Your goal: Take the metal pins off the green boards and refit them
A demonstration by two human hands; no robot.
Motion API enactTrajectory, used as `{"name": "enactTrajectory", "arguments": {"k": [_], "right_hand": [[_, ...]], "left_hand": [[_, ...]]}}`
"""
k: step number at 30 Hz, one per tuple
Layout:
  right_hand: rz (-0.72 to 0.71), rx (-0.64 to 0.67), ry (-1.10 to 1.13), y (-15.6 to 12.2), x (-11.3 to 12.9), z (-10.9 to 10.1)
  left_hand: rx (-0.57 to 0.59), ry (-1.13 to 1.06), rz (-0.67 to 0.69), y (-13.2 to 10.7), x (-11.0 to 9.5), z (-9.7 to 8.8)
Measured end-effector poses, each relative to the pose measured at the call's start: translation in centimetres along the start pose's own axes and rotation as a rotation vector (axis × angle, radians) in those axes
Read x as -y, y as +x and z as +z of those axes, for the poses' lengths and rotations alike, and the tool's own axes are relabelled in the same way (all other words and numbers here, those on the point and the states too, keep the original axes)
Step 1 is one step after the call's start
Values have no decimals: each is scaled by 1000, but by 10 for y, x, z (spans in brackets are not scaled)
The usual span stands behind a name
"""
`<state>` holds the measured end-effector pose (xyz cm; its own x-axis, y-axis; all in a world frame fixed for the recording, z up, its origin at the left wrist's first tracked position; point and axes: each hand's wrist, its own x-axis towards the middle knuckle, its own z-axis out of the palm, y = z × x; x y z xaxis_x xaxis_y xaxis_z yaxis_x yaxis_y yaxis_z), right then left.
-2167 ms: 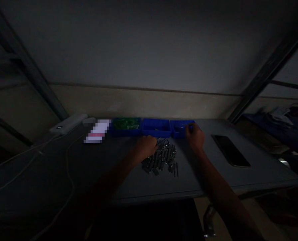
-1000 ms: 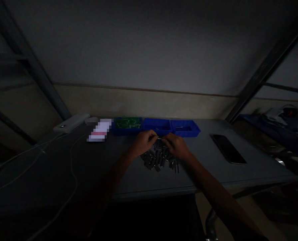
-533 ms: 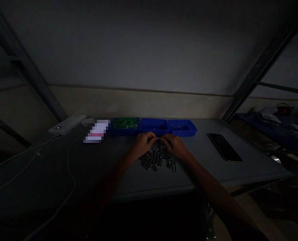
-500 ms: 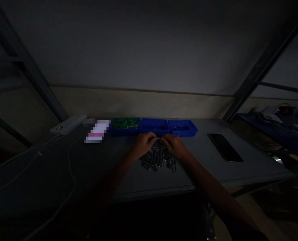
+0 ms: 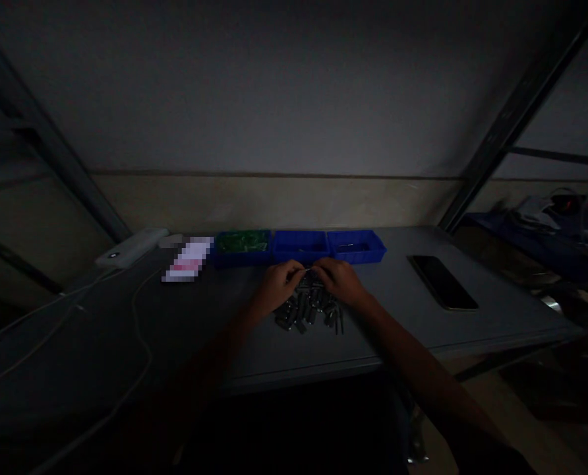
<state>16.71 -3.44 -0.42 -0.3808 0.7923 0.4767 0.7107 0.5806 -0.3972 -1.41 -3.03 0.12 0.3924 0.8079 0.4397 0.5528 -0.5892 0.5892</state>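
The scene is very dim. A pile of small dark cylindrical parts lies on the grey table. My left hand and my right hand meet over the far side of the pile, fingers curled and pinched toward each other on a small part too dark to name. Behind them stand three blue bins in a row: the left bin holds green pieces, the middle bin and the right bin hold a few thin items.
A black phone lies flat to the right. At the back left sit a white power strip, a blurred white and pink packet and pale cables across the dark mat. Metal rack posts flank the table.
My right hand came back from the right blue bin to the pile and met my left hand there. Over the last second both hands have stayed pinched together; the view shifted slightly.
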Motion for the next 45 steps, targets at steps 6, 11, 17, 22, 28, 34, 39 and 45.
{"name": "enactTrajectory", "arguments": {"k": [6,11,17,22,28,34,39,45], "right_hand": [[5,-17,16,1,-1,2],[6,-23,43,0,0,6],[34,-7,61,-2,4,15],[40,-89,90,-5,9,24],[51,-146,129,-8,11,23],[60,-130,175,-10,13,23],[56,-117,190,-11,14,23],[49,-141,183,-12,15,24]], "left_hand": [[-22,3,3,0,6,4],[-10,-18,-22,1,5,2],[45,-38,-67,-1,10,0],[78,-38,-87,-3,11,-2],[101,-46,-90,-5,10,-3],[106,-38,-94,-6,9,-6],[72,-41,-96,-6,9,-8],[60,-63,-100,-5,10,-8]]}}
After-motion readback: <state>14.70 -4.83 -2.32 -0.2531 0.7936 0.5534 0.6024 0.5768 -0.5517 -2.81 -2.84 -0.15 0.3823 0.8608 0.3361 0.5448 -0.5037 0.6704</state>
